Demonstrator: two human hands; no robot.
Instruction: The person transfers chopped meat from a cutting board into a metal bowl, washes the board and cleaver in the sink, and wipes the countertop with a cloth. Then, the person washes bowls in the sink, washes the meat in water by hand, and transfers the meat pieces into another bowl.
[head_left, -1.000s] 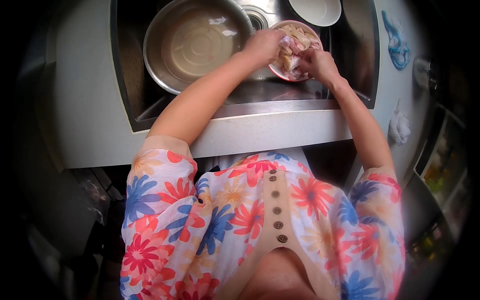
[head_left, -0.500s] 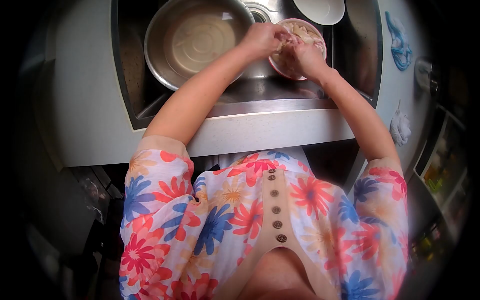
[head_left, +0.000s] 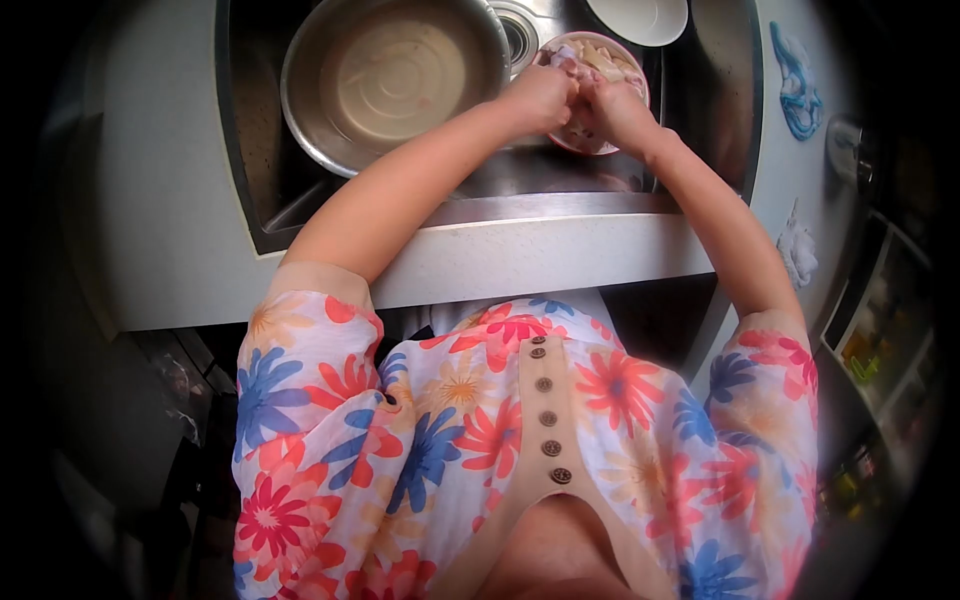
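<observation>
My left hand point(head_left: 541, 98) and my right hand point(head_left: 618, 110) meet over a red-rimmed bowl point(head_left: 645, 98) in the sink. Both have their fingers closed, pinching a piece of pale pink raw meat point(head_left: 566, 62) between them. More raw meat pieces point(head_left: 605, 65), whitish to pink, fill the bowl. My fingertips cover part of the piece, so its exact cut is hidden. Beside my left forearm stands a large steel basin point(head_left: 300, 110) with cloudy water point(head_left: 400, 80) in it.
A white bowl point(head_left: 645, 18) sits at the sink's far right. The drain point(head_left: 517, 38) shows between basin and meat bowl. On the right counter lie a blue-and-white cloth point(head_left: 797, 85) and a crumpled whitish item point(head_left: 798, 250). The counter edge point(head_left: 560, 250) runs before my body.
My left hand has shifted down and slightly left, its fingers now curled more tightly beside the right hand. The camera view has moved slightly, and more of the drain shows.
</observation>
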